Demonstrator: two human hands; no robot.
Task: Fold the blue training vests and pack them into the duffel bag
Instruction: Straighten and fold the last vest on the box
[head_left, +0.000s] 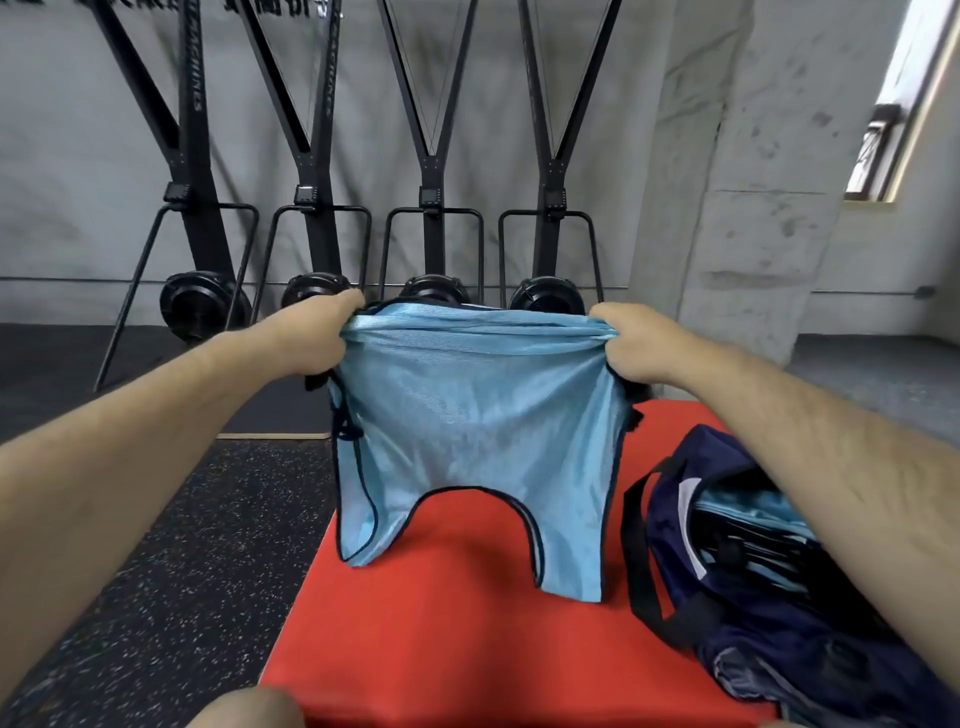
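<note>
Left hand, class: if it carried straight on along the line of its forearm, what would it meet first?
Probably the black flywheel standing just beyond the left hand, which grips the blue vest. Nothing shows between them, though depth is unclear, so the gap may be wide.

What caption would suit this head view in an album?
Left hand and right hand grip a vest above the mat, bag alongside.
</note>
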